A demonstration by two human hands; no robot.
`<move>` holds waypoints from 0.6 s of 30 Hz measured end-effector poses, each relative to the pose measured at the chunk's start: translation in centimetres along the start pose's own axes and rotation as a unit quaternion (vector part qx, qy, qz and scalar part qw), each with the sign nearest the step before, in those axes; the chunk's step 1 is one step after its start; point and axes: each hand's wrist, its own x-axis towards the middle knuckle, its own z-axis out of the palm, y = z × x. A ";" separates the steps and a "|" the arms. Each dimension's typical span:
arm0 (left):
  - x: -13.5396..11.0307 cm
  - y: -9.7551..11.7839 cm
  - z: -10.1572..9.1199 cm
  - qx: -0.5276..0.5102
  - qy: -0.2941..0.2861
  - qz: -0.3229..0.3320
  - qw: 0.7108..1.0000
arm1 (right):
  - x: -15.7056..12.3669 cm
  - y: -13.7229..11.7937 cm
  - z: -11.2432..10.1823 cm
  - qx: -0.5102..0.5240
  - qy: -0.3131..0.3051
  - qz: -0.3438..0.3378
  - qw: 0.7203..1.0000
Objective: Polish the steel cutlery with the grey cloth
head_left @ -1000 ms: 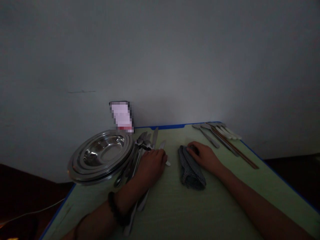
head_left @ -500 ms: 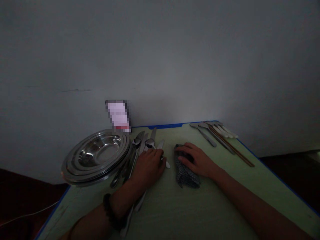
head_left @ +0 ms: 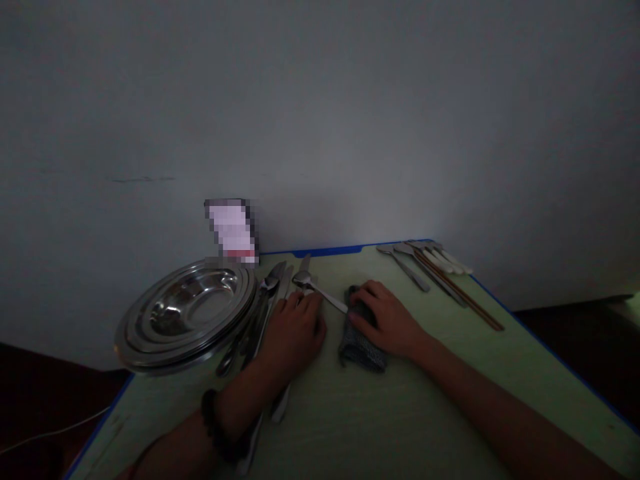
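Low over the cutlery, my left hand has its fingers bent and close together against the neck of a metal spoon; the fingertips are partly hidden. The spoon's bowl points away from me and its handle slants right, its end meeting a dark grey cloth. My right hand is closed round that cloth on the table. Beneath and beside my left hand lie several metal knives and spoons.
A stack of steel plates stands at the left, with a blurred-out phone-like screen behind it against the wall. At the right lie wooden chopsticks, metal cutlery and white-handled pieces. The green table has a blue edge.
The spoon's handle has swung away from under my left thumb to the right, up to the cloth. Both hands have barely moved, and the whole view has shifted slightly.
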 end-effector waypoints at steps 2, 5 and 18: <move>0.0 0.0 0.1 0.006 0.006 -0.007 1.000 | 0.0 0.2 0.3 -0.021 0.035 0.030 0.999; -0.1 0.0 0.2 0.004 0.018 -0.002 1.000 | -0.1 0.5 0.6 -0.046 0.045 0.045 0.997; 0.0 -0.2 0.0 -0.001 -0.021 0.040 0.999 | -0.2 0.8 0.1 -0.020 -0.038 -0.024 0.999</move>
